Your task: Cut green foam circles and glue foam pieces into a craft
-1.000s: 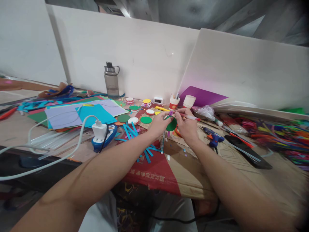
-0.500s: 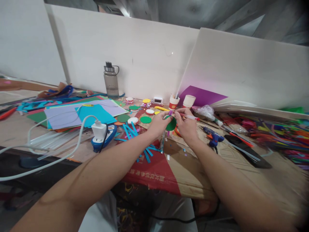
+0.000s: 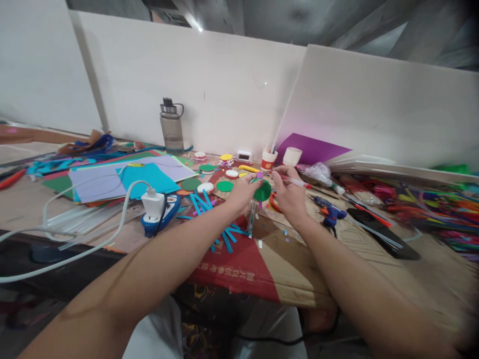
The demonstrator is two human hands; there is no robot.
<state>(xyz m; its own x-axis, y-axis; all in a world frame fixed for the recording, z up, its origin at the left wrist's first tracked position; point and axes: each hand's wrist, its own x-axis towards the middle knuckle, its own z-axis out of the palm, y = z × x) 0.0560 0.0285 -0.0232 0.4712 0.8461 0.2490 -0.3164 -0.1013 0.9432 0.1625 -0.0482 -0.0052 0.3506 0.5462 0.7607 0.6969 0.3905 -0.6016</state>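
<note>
My left hand [image 3: 245, 192] pinches the edge of a green paper disc [image 3: 262, 190], which has small purple paper pieces at its top and bottom. Close by on the right, my right hand [image 3: 289, 192] is closed around a pen with a red end [image 3: 299, 183], its fingertips a little apart from the disc. Under the hands lie blue paper strips [image 3: 229, 242] and a thin clear-and-dark tool [image 3: 251, 222]. A pair of orange-handled scissors [image 3: 275, 203] is partly covered by my right hand. Several round pieces sit behind my left hand, among them a green disc [image 3: 225, 186] and a white one [image 3: 205, 188].
Coloured paper sheets [image 3: 149, 179] and a blue-and-white power socket [image 3: 160, 214] are on the left. A water bottle [image 3: 171, 127] stands by the white board. Paper cups [image 3: 268, 159] are at the back. A blue glue gun [image 3: 331, 213] and bright pipe cleaners [image 3: 441, 214] lie right.
My right hand's fingers have come away from the green disc, leaving a gap. The disc now faces me more fully, and a round purple piece shows at its top.
</note>
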